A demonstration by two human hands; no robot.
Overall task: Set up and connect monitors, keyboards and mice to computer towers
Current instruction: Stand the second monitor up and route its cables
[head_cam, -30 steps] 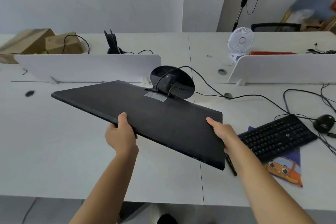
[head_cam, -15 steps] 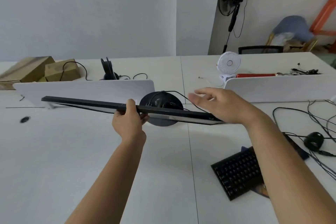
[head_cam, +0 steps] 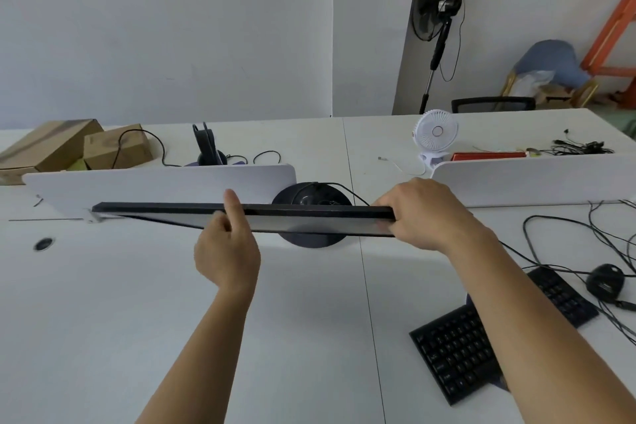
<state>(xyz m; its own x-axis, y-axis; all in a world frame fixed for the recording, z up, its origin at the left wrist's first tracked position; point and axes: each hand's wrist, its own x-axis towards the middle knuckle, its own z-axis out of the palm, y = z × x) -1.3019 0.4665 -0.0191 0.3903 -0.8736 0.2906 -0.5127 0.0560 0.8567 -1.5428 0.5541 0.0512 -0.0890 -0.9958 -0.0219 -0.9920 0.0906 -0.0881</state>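
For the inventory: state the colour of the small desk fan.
The small desk fan is white, seen best in the head view.

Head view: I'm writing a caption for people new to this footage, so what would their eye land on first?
The monitor, seen almost edge-on and held over the white desk, with the left hand gripping near its middle and the right hand gripping its right end. Its round stand base shows behind it. A black keyboard and mouse lie at lower right.
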